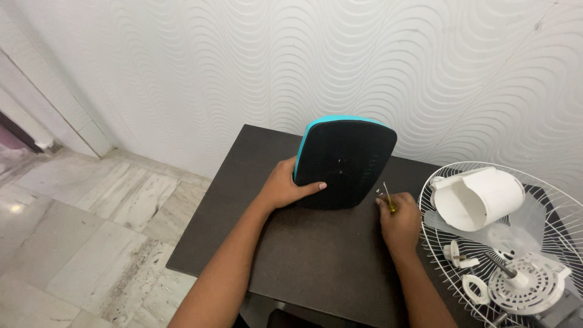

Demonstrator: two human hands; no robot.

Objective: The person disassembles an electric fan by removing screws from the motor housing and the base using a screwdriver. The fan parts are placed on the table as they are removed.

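Observation:
A black fan base with a teal rim (346, 159) stands on edge on the dark table (303, 255), its underside facing me. My left hand (285, 187) grips its lower left edge, thumb across the black face. My right hand (399, 220) rests on the table to the right of the base and holds a small screwdriver (387, 198) with a yellow handle, its shaft pointing up. A small screw or two (378, 192) lies by the fingertips.
At the right lies a white wire fan grille (546, 200) holding a white motor cover (477, 197), a round white motor unit (527, 284) and small white plastic parts (458, 254). A wavy-textured white wall stands behind. Marble floor lies left of the table.

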